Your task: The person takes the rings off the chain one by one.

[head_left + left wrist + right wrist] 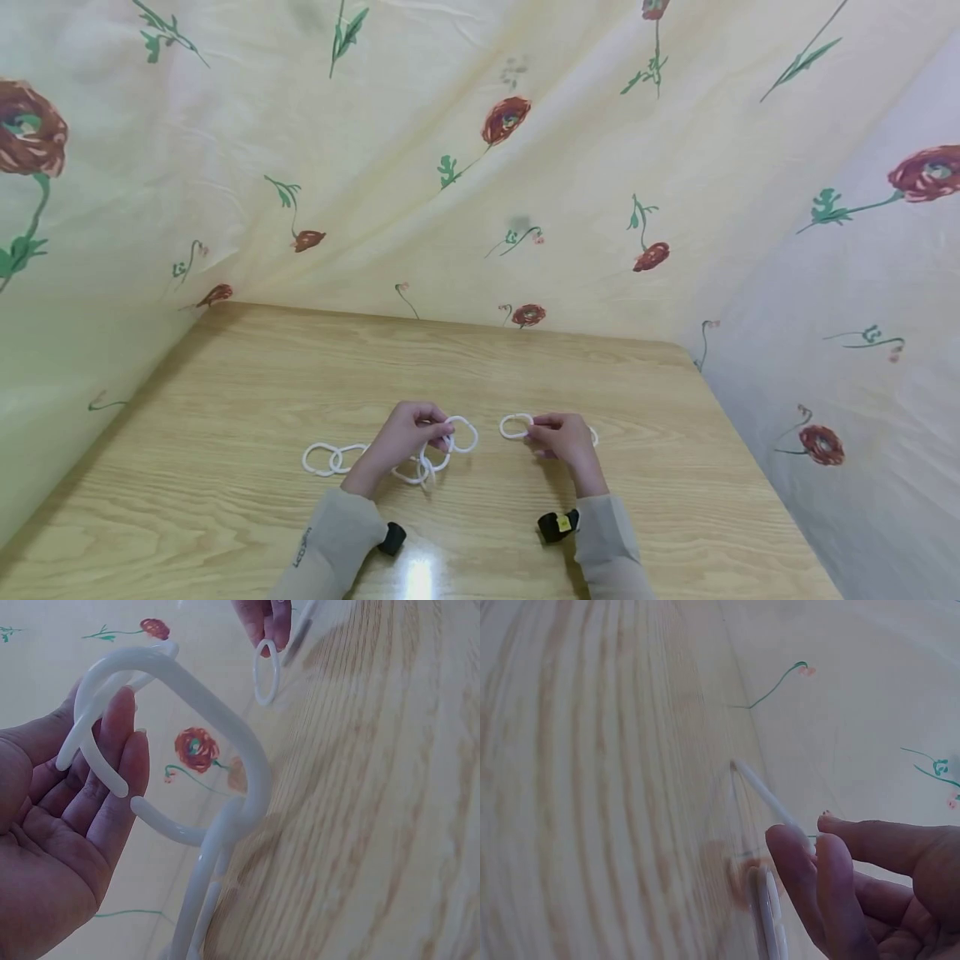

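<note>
My left hand [401, 437] pinches a white plastic chain link [476, 438] between thumb and fingers. From it a chain of joined links [305, 457] runs under the wrist and out to the left on the table. In the left wrist view, an oval link [257, 761] with a small gap in its side hangs close by the fingertips, hooked to others below. My right hand [566, 440] pinches a single white link [761, 790], which points left toward the chain. Behind the right hand, more white link pieces [763, 911] show, partly hidden in the head view.
A wood-grain table [480, 367] lies under both hands. Cream cloth [375, 167] with red flowers hangs behind the table and along its sides. Each wrist wears a black strap device [555, 527] below a light sleeve [330, 533].
</note>
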{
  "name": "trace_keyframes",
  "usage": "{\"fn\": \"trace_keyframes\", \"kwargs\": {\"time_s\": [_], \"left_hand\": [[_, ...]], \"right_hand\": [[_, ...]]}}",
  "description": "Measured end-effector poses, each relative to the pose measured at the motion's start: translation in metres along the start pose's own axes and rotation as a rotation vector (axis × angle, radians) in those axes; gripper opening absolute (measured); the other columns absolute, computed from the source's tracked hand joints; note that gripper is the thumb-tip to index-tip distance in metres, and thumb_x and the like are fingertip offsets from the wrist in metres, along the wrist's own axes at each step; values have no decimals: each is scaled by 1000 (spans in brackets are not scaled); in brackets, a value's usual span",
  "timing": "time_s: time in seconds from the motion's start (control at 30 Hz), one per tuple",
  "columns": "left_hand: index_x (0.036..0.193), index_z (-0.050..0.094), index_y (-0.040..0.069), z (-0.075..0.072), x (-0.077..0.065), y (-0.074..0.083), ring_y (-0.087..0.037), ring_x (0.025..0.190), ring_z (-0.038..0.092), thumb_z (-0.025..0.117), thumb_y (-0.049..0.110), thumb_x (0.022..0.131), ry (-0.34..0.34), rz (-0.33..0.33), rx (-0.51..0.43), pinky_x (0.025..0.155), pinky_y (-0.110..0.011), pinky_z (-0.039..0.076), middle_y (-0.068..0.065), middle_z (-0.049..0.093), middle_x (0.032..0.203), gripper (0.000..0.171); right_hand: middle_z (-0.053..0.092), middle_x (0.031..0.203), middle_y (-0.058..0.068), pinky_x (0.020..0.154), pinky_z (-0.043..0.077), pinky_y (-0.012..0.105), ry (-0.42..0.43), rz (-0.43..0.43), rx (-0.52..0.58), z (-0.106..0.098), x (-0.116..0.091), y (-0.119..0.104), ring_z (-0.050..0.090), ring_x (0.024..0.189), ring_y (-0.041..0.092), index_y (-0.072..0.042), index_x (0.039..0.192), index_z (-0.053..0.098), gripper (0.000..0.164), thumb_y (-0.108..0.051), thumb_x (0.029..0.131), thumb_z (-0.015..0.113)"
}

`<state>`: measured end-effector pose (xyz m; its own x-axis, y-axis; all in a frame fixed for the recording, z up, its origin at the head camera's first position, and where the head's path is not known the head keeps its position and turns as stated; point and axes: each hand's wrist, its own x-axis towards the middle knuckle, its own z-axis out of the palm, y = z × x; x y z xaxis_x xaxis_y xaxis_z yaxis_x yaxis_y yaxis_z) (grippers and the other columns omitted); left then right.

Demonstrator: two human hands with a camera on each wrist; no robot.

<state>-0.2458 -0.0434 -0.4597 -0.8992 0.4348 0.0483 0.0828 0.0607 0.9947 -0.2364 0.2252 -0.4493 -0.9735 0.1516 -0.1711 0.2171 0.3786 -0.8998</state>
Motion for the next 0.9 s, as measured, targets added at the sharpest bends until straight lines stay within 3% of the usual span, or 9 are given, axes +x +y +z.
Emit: {"fn": "trace_keyframes", "kwargs": {"time_s": [0.4,0.9], "left_hand": [[95,64,-12,0,0,-1,-8,64,67,64,5,91,5,-19,7,70,-29,62,-12,71,80,17],[95,64,-11,1,1,0,-8,65,66,64,5,91,7,-27,17,70,-28,62,-9,70,80,16]], "right_hand": [[72,93,21,57,59,25,8,-1,-64,0,-4,-5,65,68,12,11,110,66,24,-1,88,65],[72,91,21,58,61,28,30,-29,-114,0,-5,-7,66,70,15,10,106,67,22,0,87,66]]}}
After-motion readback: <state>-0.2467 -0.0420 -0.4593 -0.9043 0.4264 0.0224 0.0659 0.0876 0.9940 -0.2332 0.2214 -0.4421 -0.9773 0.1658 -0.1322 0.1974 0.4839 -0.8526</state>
